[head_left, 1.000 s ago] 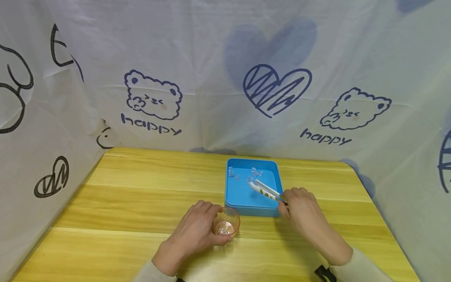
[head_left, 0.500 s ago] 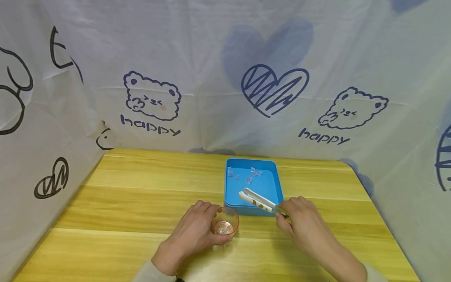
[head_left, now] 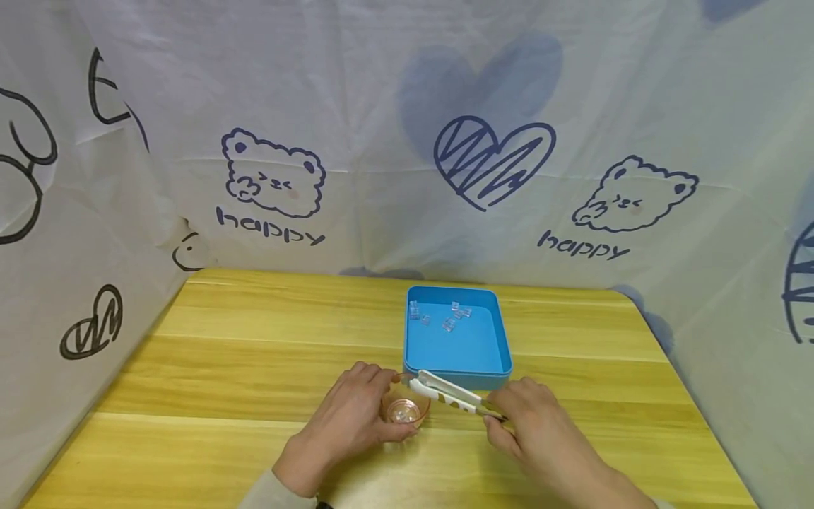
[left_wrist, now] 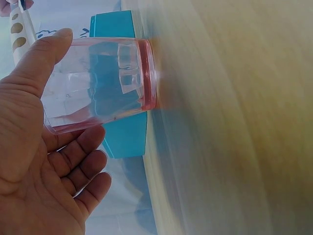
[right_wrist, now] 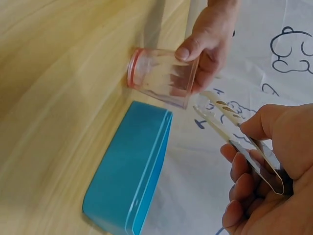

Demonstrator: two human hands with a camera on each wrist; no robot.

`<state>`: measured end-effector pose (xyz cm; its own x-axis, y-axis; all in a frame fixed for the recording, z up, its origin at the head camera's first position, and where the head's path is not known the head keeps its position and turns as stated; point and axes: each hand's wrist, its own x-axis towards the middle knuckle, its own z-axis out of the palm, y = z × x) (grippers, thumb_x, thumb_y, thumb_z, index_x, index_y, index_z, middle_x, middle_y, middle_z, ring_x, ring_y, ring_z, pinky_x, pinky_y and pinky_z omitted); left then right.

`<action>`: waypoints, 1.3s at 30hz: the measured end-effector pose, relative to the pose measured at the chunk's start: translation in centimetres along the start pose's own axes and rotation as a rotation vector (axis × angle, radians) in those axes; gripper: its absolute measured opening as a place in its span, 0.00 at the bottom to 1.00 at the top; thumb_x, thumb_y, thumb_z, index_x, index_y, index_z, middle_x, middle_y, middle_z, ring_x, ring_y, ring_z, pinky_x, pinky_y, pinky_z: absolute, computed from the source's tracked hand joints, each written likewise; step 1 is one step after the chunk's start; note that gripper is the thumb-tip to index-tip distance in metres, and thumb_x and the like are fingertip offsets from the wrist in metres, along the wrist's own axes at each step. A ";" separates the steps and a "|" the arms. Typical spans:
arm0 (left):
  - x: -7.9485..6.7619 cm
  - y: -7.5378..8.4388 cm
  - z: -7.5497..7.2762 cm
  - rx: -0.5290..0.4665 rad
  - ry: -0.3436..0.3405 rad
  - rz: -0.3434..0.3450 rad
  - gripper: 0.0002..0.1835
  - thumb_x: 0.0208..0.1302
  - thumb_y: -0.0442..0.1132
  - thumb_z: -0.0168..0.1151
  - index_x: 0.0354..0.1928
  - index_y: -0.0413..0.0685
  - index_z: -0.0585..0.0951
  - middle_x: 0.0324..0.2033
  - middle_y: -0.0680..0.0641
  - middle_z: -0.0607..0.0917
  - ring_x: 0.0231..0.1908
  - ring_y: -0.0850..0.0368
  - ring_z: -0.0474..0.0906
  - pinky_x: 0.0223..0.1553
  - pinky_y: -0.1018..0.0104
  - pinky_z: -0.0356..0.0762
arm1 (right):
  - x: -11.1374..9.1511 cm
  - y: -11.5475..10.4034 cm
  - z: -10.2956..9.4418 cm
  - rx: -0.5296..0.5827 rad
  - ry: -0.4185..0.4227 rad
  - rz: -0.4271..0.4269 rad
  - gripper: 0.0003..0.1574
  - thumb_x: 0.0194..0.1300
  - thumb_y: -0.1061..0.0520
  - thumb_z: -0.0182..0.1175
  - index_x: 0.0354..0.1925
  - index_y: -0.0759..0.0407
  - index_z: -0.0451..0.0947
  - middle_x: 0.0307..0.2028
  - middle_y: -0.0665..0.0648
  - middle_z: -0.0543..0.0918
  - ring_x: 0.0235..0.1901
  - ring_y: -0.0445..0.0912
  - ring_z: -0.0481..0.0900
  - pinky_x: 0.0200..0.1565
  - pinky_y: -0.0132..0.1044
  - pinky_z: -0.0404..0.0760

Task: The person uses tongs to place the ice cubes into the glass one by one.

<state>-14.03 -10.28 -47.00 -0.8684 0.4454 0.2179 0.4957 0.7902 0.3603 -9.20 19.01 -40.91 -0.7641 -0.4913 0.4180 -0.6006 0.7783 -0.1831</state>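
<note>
Pinching the cup (right_wrist: pixel 161 78) near its rim, the left hand (head_left: pixel 350 410) sets its grip with the thumb on the near side and the index finger on the far side; the remaining fingers are loosely curled. The cup is transparent, with a reddish band at the base, and stands upright on the table (head_left: pixel 254 367), just beside the near left corner of the blue tray (head_left: pixel 458 350). Clear cubes (left_wrist: pixel 128 56) lie on the cup bottom; the left wrist view shows 2 of them side by side.

The right hand (head_left: pixel 534 417) has its grip pinching the tongs (head_left: pixel 445 399) between thumb and fingers. The tongs have white ends marked with brown spots and a metal rear section. They slant across the near edge of the tray, with the tips just above the cup rim. A clear piece appears to sit between the tips; the view is too small to confirm it.

Further clear blocks (head_left: pixel 449 324) lie in the far half of the tray, with some along its left wall. Behind the table hangs a pale cloth (head_left: pixel 375 106) printed with bears, hearts and the word "happy"
</note>
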 end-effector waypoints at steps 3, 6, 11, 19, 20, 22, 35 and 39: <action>0.0 0.0 0.0 0.003 0.002 0.004 0.39 0.52 0.67 0.79 0.58 0.47 0.84 0.43 0.53 0.84 0.49 0.56 0.76 0.56 0.54 0.78 | -0.2 -0.2 0.3 0.002 0.018 -0.025 0.10 0.62 0.58 0.72 0.37 0.44 0.81 0.34 0.37 0.79 0.36 0.33 0.69 0.39 0.37 0.75; 0.0 0.0 0.0 0.015 0.008 0.010 0.39 0.52 0.67 0.79 0.57 0.47 0.84 0.42 0.54 0.84 0.47 0.56 0.76 0.54 0.55 0.78 | -0.3 -0.2 0.7 0.001 0.042 -0.059 0.09 0.60 0.58 0.72 0.37 0.46 0.82 0.33 0.37 0.78 0.35 0.33 0.68 0.39 0.36 0.74; 0.1 0.0 -0.1 0.026 0.010 0.017 0.38 0.52 0.66 0.79 0.56 0.47 0.84 0.42 0.54 0.84 0.46 0.56 0.75 0.53 0.55 0.78 | -0.5 -0.3 1.0 0.009 0.043 -0.076 0.09 0.60 0.58 0.73 0.38 0.48 0.83 0.33 0.38 0.77 0.36 0.33 0.68 0.39 0.35 0.73; 0.2 0.0 -0.2 0.012 -0.007 0.015 0.39 0.52 0.67 0.79 0.57 0.47 0.84 0.44 0.53 0.84 0.48 0.56 0.76 0.55 0.54 0.78 | -0.5 -0.4 1.1 0.023 -0.001 -0.062 0.09 0.63 0.57 0.72 0.39 0.47 0.82 0.34 0.37 0.77 0.37 0.34 0.70 0.41 0.37 0.74; 0.2 0.0 -0.2 0.014 -0.006 0.018 0.39 0.52 0.67 0.79 0.57 0.47 0.84 0.45 0.53 0.84 0.48 0.56 0.76 0.56 0.54 0.79 | -0.4 -0.4 1.1 0.021 0.000 -0.064 0.09 0.62 0.58 0.72 0.39 0.47 0.82 0.34 0.38 0.77 0.37 0.34 0.70 0.41 0.37 0.74; 0.3 0.0 -0.3 0.018 -0.002 0.027 0.39 0.51 0.67 0.79 0.57 0.47 0.83 0.46 0.52 0.85 0.50 0.55 0.76 0.57 0.54 0.79 | -0.4 -0.4 1.1 0.016 0.007 -0.069 0.09 0.62 0.58 0.72 0.39 0.48 0.82 0.34 0.38 0.78 0.37 0.34 0.70 0.41 0.37 0.75; 0.5 -0.1 -0.3 -0.023 -0.006 0.051 0.37 0.52 0.63 0.80 0.55 0.45 0.83 0.47 0.50 0.84 0.49 0.55 0.76 0.55 0.54 0.80 | -0.2 -0.5 0.9 0.008 0.016 -0.067 0.08 0.63 0.58 0.72 0.39 0.48 0.82 0.34 0.38 0.78 0.37 0.34 0.71 0.41 0.37 0.74; 0.5 0.0 -0.3 -0.015 0.002 0.054 0.37 0.51 0.63 0.81 0.54 0.44 0.83 0.44 0.51 0.84 0.48 0.55 0.75 0.54 0.54 0.80 | -0.2 -0.5 0.8 0.003 0.018 -0.065 0.08 0.62 0.58 0.72 0.38 0.48 0.82 0.34 0.38 0.78 0.37 0.34 0.71 0.40 0.36 0.74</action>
<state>-14.45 -10.26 -46.61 -0.8401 0.4870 0.2390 0.5424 0.7582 0.3617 -8.95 18.34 -41.62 -0.7190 -0.5340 0.4448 -0.6498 0.7436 -0.1577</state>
